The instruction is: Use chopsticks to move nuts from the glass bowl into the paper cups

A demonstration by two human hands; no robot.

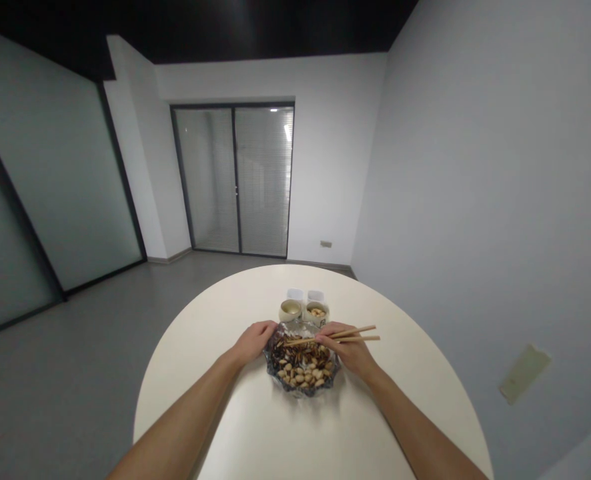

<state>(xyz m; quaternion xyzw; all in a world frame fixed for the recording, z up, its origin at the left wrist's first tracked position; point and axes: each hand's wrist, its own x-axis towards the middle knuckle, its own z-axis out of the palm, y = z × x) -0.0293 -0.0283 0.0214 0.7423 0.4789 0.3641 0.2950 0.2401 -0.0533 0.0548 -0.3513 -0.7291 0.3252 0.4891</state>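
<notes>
A clear, scalloped glass bowl [271, 372] stands on the round table in front of me. Dark striped sunflower seeds [300, 353] fill its far part, and tan pistachios [308, 378] lie in the near part. My left hand [256, 341] is closed on the bowl's left rim, fingertips partly hidden. Wooden chopsticks [368, 339] are gripped in my right hand [348, 350], above the bowl's right side. Their tips reach left over the seeds; whether they pinch a piece is too small to tell. Just behind the bowl sits a cup [316, 312] with pale nuts inside.
Beside that cup is a second cup [290, 310] with a pale interior. Two small white containers [295, 293] stand behind the cups. The round white table [200, 347] has its edge near a white wall [475, 200] on the right. Glass doors [235, 180] are farther back.
</notes>
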